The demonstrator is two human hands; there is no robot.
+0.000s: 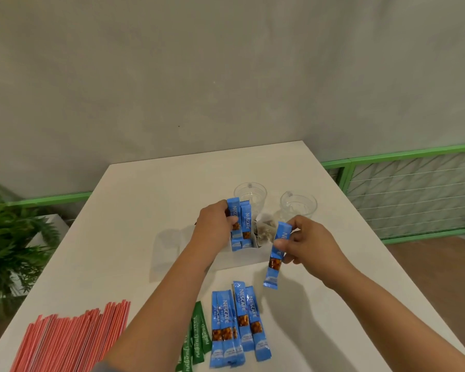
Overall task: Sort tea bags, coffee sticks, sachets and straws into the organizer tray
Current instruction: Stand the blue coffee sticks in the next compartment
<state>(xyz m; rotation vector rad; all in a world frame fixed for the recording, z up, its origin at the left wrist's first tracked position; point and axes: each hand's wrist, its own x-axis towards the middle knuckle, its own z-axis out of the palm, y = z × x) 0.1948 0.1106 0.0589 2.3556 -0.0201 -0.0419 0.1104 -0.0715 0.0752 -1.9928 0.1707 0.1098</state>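
A clear organizer tray (249, 257) stands mid-table. Blue coffee sticks (245, 224) stand upright in its left compartment, and my left hand (218, 224) grips one of them there. Tea bags (265, 230) fill the compartment to the right. My right hand (306, 241) pinches a single blue coffee stick (275, 255), which hangs above the table just right of the tray. Several more blue sticks (236, 323) lie near the front edge, beside green sachets (196, 336). A pile of red straws (73, 342) lies at the front left.
Two clear glass cups (250, 196) (298, 205) stand behind the tray. The white table (134, 224) has a far edge near a grey wall. A green plant (8, 237) is at the left, and a green railing (403, 157) at the right.
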